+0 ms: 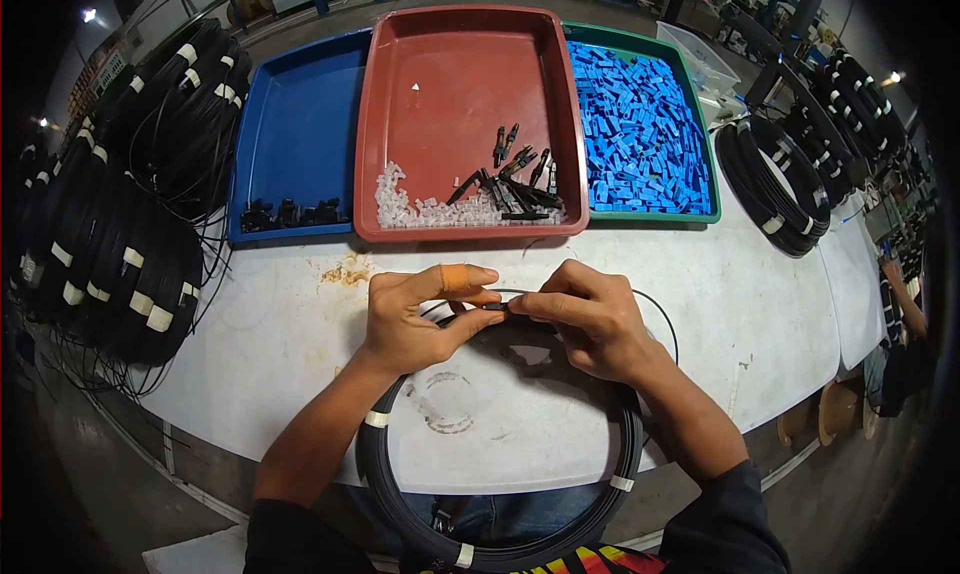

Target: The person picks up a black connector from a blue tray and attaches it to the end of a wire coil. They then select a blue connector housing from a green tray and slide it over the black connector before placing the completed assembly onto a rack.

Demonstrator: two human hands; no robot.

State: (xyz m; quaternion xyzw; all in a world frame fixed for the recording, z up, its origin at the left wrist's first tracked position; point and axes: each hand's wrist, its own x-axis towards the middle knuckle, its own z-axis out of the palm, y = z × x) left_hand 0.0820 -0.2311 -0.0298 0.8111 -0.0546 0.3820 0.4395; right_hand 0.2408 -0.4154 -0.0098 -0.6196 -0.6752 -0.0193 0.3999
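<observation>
Between my hands, above the white table, is a small black connector (494, 306) at a thin black cable. My left hand (425, 319) pinches it between thumb and fingers; one finger wears an orange wrap (455, 277). From the other side my right hand (590, 319) closes its fingertips on the same connector, partly hiding it. Under both hands a large black cable coil (375, 459), bound with white tape, lies over the table's front edge and reaches toward my lap. A loose loop of cable (675, 339) arcs past my right wrist.
A blue tray (300, 114) with black parts, a red tray (450, 59) with clear pieces and black connectors, and a green tray (650, 217) full of blue clips stand behind my hands. Cable coils are stacked left (110, 274); another coil (775, 189) lies right.
</observation>
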